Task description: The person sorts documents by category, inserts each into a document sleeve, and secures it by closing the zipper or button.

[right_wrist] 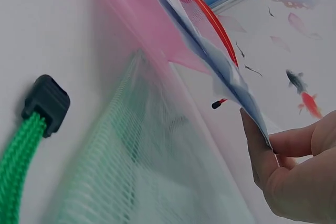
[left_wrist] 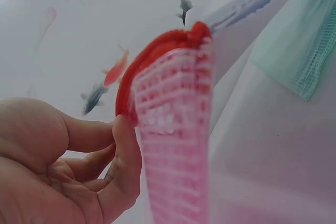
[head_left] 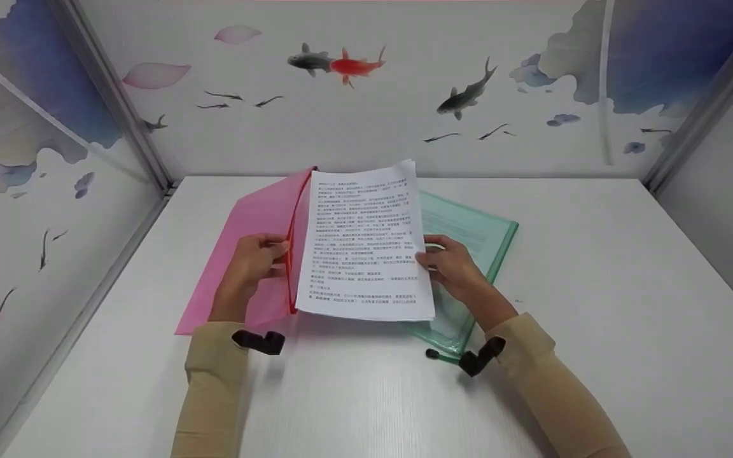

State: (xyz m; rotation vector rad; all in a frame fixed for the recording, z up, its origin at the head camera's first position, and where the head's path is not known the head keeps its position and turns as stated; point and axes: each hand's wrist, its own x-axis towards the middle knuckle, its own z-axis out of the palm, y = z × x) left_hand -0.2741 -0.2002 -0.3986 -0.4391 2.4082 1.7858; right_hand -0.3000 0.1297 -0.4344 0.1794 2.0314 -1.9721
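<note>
Both hands pinch: folder, seemingly papers.

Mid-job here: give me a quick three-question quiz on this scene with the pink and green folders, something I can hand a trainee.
1. True or false: the printed paper sheets lie flat on the white table.
2. Which hand holds the pink mesh folder at its red zipper edge? A left hand; B right hand; C neither.
3. Fill in: the green mesh folder lies on the table, partly under the ____.

Key
1. False: they are held raised, the right hand's grip on their right edge.
2. A.
3. Paper sheets.
</note>
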